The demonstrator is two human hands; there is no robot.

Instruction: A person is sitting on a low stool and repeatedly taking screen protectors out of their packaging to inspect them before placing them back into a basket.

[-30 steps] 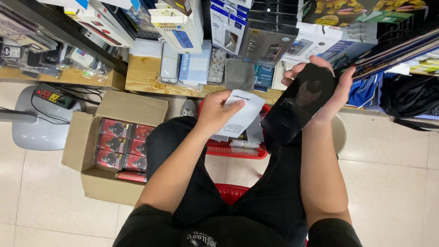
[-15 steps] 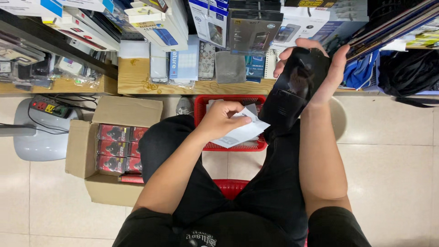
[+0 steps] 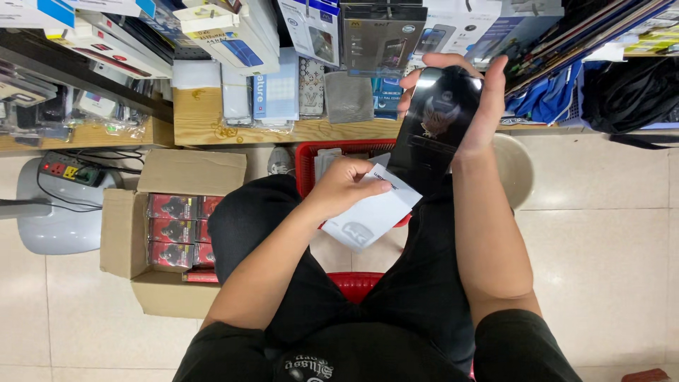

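The right hand [image 3: 475, 99] holds a shiny black phone case [image 3: 433, 131] up near the shelf, its long side tilting up and away. The left hand [image 3: 344, 185] pinches a white packet [image 3: 371, 212] (its top edge is hidden by fingers) over the red basket [image 3: 332, 150].

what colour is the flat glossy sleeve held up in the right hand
Black, with a faint grey emblem; the flat glossy sleeve in the right hand shows best in the head view.

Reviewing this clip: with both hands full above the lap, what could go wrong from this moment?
1. The right hand holds the glossy black sleeve only by its upper end, with the lower part hanging free; it could slip and drop toward the red basket.
2. The left hand pinches the white packet at one corner, so it may bend or slide out.
3. The open cardboard box sits close beside the left knee and could be knocked.
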